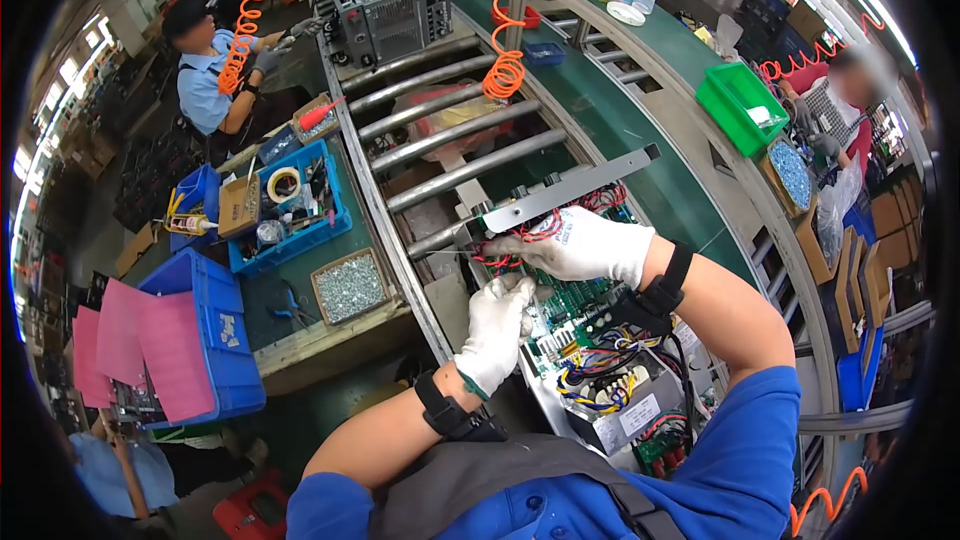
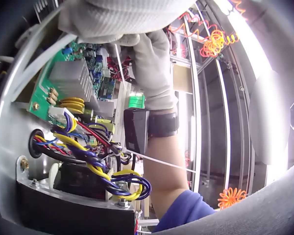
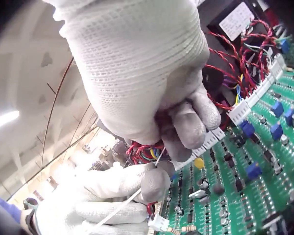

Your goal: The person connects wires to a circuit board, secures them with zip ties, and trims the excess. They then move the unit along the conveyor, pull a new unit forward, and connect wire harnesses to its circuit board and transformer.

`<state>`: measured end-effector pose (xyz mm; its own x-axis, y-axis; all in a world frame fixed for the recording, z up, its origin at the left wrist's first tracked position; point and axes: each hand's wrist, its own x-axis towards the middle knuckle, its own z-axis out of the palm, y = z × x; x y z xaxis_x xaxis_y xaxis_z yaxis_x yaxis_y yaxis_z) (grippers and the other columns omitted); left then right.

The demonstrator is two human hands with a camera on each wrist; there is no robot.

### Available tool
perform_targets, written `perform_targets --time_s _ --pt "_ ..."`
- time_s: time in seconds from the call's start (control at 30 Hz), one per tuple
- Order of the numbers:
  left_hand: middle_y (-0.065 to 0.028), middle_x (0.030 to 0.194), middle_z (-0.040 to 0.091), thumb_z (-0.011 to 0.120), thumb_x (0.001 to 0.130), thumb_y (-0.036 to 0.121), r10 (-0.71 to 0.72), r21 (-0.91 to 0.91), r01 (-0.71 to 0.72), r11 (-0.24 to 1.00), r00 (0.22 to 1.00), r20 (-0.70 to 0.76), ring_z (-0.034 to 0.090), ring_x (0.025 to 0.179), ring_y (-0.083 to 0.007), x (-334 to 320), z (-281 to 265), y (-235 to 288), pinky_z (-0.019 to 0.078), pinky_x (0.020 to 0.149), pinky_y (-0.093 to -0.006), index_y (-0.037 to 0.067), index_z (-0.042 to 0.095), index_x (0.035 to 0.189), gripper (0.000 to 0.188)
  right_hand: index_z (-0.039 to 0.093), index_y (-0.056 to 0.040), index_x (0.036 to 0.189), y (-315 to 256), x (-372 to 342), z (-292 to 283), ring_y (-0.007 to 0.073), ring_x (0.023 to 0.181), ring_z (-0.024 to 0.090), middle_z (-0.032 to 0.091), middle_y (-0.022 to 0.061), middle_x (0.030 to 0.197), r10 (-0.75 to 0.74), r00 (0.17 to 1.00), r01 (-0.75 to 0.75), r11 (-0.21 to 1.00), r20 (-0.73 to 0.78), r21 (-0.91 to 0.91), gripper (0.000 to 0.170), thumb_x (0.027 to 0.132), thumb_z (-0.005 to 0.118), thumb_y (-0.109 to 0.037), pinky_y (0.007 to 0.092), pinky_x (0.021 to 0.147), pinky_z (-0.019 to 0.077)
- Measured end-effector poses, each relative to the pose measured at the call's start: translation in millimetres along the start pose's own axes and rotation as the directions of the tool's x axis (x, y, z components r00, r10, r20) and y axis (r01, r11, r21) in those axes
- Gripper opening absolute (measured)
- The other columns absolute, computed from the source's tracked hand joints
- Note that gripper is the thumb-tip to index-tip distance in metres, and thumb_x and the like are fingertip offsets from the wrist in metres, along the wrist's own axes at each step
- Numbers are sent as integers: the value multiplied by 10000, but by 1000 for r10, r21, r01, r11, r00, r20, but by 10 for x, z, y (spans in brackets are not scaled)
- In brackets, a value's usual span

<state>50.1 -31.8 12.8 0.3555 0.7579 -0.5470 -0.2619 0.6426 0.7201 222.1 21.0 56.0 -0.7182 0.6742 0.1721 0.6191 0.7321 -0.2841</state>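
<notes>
Both hands wear white knit gloves with grey fingertips and work close together over an open metal chassis. My left hand (image 1: pixel 497 332) pinches a thin white cable tie (image 3: pixel 118 211), whose strip runs across its fingers in the right wrist view. My right hand (image 1: pixel 592 248) curls its fingers round a bundle of red wires (image 3: pixel 143 152) with some yellow and blue ones. The cable tie leads up to this bundle, and its far end is hidden behind the right fingers. Below them lies a green circuit board (image 3: pixel 235 196) with white connectors (image 3: pixel 240 112) along its edge.
Yellow and dark blue twisted cables (image 2: pixel 98 166) fill the near end of the chassis. A roller conveyor (image 1: pixel 470 135) continues ahead. At the left are a box of screws (image 1: pixel 350 286), pliers (image 1: pixel 291 308) and blue bins (image 1: pixel 215 340). Orange coiled hoses (image 1: pixel 503 75) hang overhead. Other people work nearby.
</notes>
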Motion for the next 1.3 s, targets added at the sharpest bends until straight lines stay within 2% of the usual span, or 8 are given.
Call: perform_targets --time_s 0.07,0.17,0.4,0.47,0.63,0.9,1.23,1.3 --pt "-122 889 681 542 954 109 14 1 -14 1000 1000 5 369 415 -30 -40 22 20 260 353 -189 63 584 928 68 626 -156 1172 70 -11 66 347 849 658 663 154 1002 -49 998 45 994 -48 -97 290 886 575 -158 438 695 546" --pt "-120 889 686 561 954 127 25 6 -25 1000 1000 14 374 421 -33 -46 24 29 263 356 -193 55 589 951 78 629 -163 1098 128 -123 118 346 698 660 669 116 767 282 958 -270 949 55 -165 265 899 563 -324 453 592 530" --pt "-129 893 687 563 957 137 25 77 -25 997 1000 7 376 417 -36 9 22 22 262 357 -198 37 573 997 108 523 -188 1305 -28 -90 -52 334 757 672 686 145 888 274 942 -257 960 192 -107 432 876 572 -219 430 629 543" --pt "-134 903 685 555 957 131 22 59 -24 998 1000 21 375 416 -37 16 0 7 263 357 -197 33 568 997 106 480 -200 1367 14 -89 13 328 783 676 678 152 973 15 999 -8 992 52 -126 537 841 577 -152 416 665 550" --pt "-143 930 680 531 956 110 29 37 -30 999 999 39 375 415 -37 -13 -3 8 264 361 -192 30 559 985 90 559 -176 1289 22 45 -11 324 832 678 673 148 994 -129 990 123 985 -48 -121 493 800 608 -136 406 680 553" --pt "-149 887 688 527 950 102 52 76 -53 996 999 14 359 398 -52 48 -6 -48 265 357 -210 37 572 935 81 608 -76 950 -174 -20 -104 342 754 653 646 155 797 310 949 -307 950 56 -56 156 849 608 -195 434 620 536" --pt "-112 830 702 607 937 147 153 121 -154 981 988 18 387 393 -58 122 -3 -119 260 353 -221 45 597 952 103 650 -105 1042 -47 69 116 370 843 656 682 164 922 372 927 -362 923 -56 132 243 916 568 -295 431 727 535" --pt "-115 835 706 630 932 164 117 72 -113 991 992 -56 395 394 -59 119 20 -114 263 350 -221 53 600 958 117 651 -100 1099 -158 117 8 352 891 660 686 168 975 570 814 -579 782 112 230 294 892 608 -304 407 763 529"
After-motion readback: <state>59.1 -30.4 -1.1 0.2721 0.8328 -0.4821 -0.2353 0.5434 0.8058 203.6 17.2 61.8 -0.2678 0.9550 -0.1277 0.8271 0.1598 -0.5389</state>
